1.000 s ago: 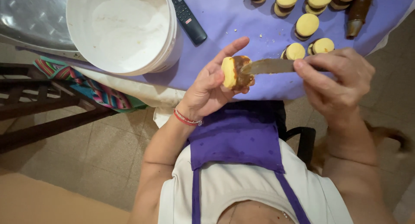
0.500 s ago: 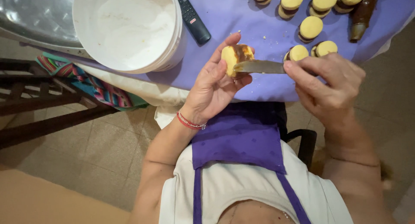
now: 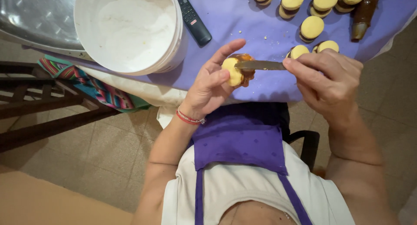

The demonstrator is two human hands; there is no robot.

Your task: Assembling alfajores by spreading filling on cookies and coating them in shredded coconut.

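— Purple-clothed desk (image 3: pixel 243 21) up top, tiled floor below. Which step?

— Spreading, by the look of it. Left hand (image 3: pixel 213 84) pinching a pale cookie (image 3: pixel 231 71) between thumb and fingers, index stretched out toward 1 o'clock. Right hand (image 3: pixel 328 79) closed round the handle of a knife (image 3: pixel 260 65), blade laid flat across the brown filling (image 3: pixel 244 64) on the cookie's far edge.

— Where exactly?

— Held off the desk, just over its near edge, at about 5 o'clock from the white bucket (image 3: pixel 130 29). Black remote (image 3: pixel 192 17) just beside the bucket; finished cookies (image 3: pixel 310 8) at 2 o'clock, dark piping bag (image 3: pixel 364 14) right of them.

— Next move?

— Probably a steady drag of the blade around the rim, with a firm pinch so nothing slips.

— Changed from a second ago?

— Blade tip further in over the filling. Cookie turned, pale face more toward the camera. Bucket and remote shifted only with the head.
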